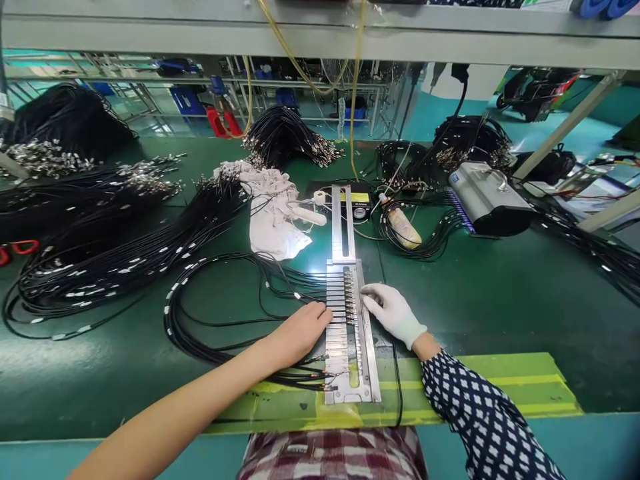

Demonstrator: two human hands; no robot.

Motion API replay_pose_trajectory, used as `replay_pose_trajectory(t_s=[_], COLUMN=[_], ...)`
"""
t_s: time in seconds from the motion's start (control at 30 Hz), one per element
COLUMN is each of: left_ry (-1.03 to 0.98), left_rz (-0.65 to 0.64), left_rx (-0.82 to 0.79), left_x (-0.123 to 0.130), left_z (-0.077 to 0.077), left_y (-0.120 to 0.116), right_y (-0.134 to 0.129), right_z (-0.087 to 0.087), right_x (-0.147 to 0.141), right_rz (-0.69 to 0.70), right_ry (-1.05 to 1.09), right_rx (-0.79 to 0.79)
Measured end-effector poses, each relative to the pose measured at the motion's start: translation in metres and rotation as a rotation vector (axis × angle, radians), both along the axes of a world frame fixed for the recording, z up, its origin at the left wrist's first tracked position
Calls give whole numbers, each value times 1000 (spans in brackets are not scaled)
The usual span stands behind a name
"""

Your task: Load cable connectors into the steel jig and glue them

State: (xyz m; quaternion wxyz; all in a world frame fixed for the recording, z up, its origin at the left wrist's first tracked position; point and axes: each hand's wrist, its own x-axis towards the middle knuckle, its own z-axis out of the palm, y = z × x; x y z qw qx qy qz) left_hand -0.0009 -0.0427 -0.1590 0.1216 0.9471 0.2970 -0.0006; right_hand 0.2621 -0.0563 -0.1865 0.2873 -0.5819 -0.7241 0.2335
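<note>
1. Green desk [450, 293] fills most of the view, beneath a pale overhead shelf [150, 33], with a workshop floor beyond.
2. Near its front edge, a strip of yellow-green tape [505, 383] lies under the near end of a long metal holder [345, 396].
3. That holder lies between the two hands, pointing away from the person; several black cables [169, 319] lie across its upper part in a row, their metal ends [349, 293] toward its right side.
4. Bare left hand [303, 332] rests at the holder's left edge, fingertips over the cables just below the row. Its fingers are bent; I cannot tell whether they pinch a cable.
5. Gloved right hand [394, 313] is at the right edge, beside the metal ends, fingers partly curled; whether it grips the edge cannot be told.
6. Cables loop out to the left, and a few more ends lie by the holder's near left corner.
7. Farther back are a white cloth [273, 233], a bottle [405, 230] and a silver box [487, 200].
</note>
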Motion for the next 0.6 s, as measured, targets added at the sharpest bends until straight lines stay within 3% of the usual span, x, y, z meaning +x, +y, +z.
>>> replay_pose_trajectory(t_s=[0.17, 0.33, 0.43, 0.6], left_ry=[-61, -290, -431, -637], left_rz=[32, 161, 231, 216], left_rx=[-155, -232, -256, -429], left_x=[1, -10, -13, 0], left_z=[13, 43, 67, 101], left_y=[5, 13, 16, 20], right_y=[-1, -4, -3, 8], right_z=[-1, 7, 28, 85], right_x=[1, 1, -5, -29], right_rz=[-11, -42, 17, 261], right_ry=[120, 386, 479, 446], right_rx=[-43, -106, -54, 151])
